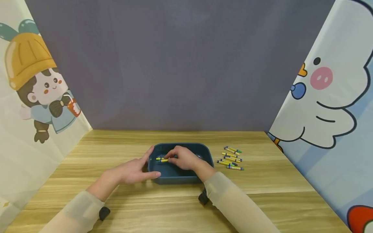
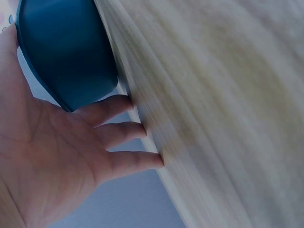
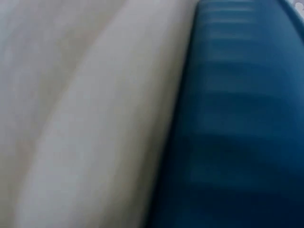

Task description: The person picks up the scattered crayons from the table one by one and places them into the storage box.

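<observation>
A dark blue plastic basin [image 1: 180, 180] stands on the table. My right hand [image 1: 184, 157] reaches inside it, fingers bent, with thumb and fingertips pinching a yellow crayon [image 1: 164, 160] low in the basin. Another yellow crayon [image 1: 159, 158] lies right beside that one. My left hand [image 1: 132, 171] is spread at the basin's left end, thumb along the near rim. Seen from the left wrist, straight fingers [image 2: 133, 161] of that hand reach the tabletop beside the basin wall [image 2: 71, 52]. The right wrist view shows the basin's side [image 3: 237, 123] blurred, without the hand.
Several crayons [image 1: 231, 159] with yellow and blue wrappers lie loosely to the right of the basin. The wooden table [image 1: 116, 142] ends at a grey back panel [image 1: 180, 64]. Cartoon-printed panels [image 1: 329, 123] flank both sides.
</observation>
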Demonstrator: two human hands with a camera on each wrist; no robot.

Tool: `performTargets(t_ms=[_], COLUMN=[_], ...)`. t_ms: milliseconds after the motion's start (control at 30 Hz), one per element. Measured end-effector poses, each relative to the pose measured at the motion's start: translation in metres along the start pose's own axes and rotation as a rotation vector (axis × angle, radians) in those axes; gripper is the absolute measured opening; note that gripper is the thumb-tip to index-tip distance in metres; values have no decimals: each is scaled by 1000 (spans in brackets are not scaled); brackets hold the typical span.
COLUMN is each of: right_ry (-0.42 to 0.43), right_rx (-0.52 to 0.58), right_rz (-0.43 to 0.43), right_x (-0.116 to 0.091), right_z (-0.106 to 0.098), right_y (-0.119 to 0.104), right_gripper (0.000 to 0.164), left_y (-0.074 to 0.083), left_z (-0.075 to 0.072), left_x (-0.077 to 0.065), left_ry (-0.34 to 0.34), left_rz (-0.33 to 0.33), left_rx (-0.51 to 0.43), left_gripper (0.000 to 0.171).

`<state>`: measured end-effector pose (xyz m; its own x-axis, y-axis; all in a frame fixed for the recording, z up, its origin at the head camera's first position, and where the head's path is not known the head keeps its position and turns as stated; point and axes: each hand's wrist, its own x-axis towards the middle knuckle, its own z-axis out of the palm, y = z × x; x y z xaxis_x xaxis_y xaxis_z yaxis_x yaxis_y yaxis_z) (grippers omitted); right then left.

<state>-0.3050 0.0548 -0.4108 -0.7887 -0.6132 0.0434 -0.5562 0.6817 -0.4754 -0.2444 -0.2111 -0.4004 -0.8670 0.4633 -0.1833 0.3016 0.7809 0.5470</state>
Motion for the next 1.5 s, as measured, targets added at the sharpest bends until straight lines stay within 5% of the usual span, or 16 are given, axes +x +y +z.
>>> performTargets(t_ms=[867, 1500], right_ry=[-5, 32], right_rx=[-178, -85], right_rz=[9, 7], right_x=[-1, -1], right_z=[6, 2], right_y=[-2, -1], right_gripper=[29, 27], left_y=[1, 1], left_z=[1, 1], left_x=[-1, -2], left_ry=[-2, -7], left_rz=[-3, 2], left_rx=[9, -2], left_gripper=[118, 117])
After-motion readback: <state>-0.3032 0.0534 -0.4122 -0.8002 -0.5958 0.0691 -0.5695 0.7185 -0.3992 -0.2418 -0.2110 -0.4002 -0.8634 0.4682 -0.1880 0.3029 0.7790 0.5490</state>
